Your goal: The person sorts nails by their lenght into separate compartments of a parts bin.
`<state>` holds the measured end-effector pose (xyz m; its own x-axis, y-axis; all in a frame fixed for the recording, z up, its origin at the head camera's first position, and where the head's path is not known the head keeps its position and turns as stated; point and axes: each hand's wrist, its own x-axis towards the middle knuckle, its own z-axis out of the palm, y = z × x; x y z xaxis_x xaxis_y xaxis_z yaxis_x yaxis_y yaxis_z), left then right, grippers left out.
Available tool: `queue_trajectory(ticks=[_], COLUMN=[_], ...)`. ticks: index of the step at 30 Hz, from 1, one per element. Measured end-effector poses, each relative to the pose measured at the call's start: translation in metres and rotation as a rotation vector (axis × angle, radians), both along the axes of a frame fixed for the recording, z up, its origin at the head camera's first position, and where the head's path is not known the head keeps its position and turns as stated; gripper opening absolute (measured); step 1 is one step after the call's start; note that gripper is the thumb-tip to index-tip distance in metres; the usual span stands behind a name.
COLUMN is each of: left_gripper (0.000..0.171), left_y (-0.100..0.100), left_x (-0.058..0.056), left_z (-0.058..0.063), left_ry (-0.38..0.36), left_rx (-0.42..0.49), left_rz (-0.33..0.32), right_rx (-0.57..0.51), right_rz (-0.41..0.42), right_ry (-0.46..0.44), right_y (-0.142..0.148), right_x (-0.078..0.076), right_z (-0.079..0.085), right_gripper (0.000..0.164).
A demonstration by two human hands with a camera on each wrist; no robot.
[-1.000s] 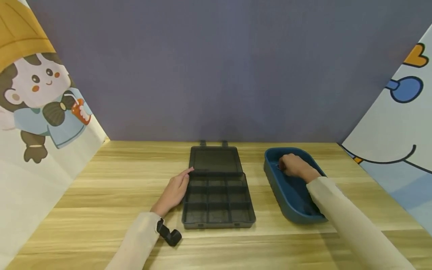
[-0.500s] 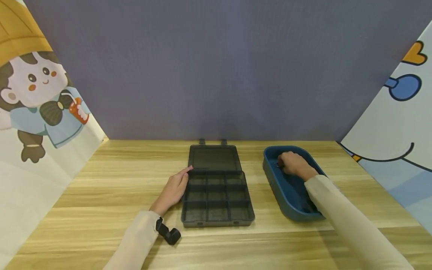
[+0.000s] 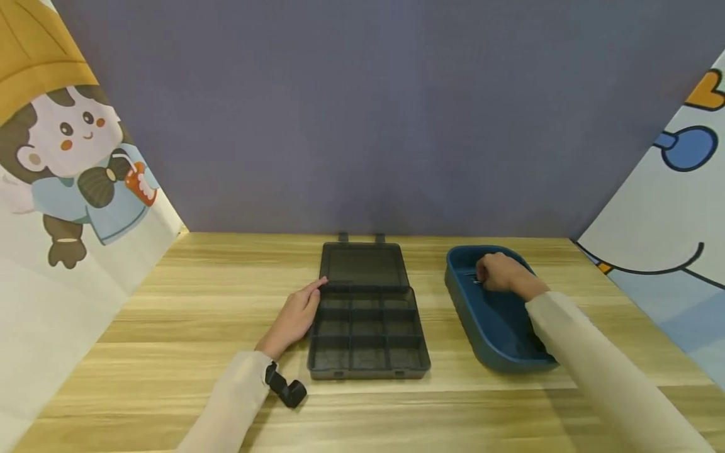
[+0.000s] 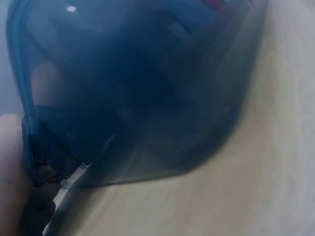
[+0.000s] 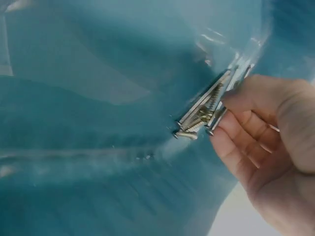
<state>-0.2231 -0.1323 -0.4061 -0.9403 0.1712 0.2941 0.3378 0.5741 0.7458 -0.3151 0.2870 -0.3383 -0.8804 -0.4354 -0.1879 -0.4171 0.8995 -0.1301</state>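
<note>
My right hand (image 3: 503, 274) reaches into a deep blue bin (image 3: 466, 308) on the right. In the right wrist view, thumb and fingertips pinch a long nail (image 5: 214, 123) at the edge of a small heap of metal nails and screws (image 5: 201, 114). My left hand (image 3: 294, 318) rests along the left side of a dark translucent compartment box (image 3: 368, 323), fingers extended, index fingertip near the hinge line. The box's lid (image 3: 364, 264) lies folded back behind it. The left wrist view is mostly filled by dark see-through plastic (image 4: 147, 98) of the box.
Both the box and the bin stand on a wood-grain table (image 3: 226, 270). A grey-purple panel (image 3: 362, 119) rises behind the table, and printed side walls stand left and right. A black wrist mount (image 3: 286, 387) sits by the left cuff.
The right hand has shifted slightly to the right inside the bin, and more of the nails show beside its fingers. My left hand keeps its place on the box.
</note>
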Motion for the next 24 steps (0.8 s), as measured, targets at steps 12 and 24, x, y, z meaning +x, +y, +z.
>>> queue_trajectory(ticks=[12, 24], left_gripper=[0.039, 0.039], left_y=[-0.002, 0.000], left_x=[0.001, -0.001], left_z=[-0.002, 0.000], left_ry=[-0.010, -0.021], left_rx=[-0.010, -0.010], left_rz=[0.018, 0.011], right_rx=[-0.185, -0.202], right_rz=[0.077, 0.095], right_ry=[-0.002, 0.055], right_y=[0.001, -0.010], right_x=[0.010, 0.030], right_z=[0.023, 0.041], right_gripper=[0.013, 0.012])
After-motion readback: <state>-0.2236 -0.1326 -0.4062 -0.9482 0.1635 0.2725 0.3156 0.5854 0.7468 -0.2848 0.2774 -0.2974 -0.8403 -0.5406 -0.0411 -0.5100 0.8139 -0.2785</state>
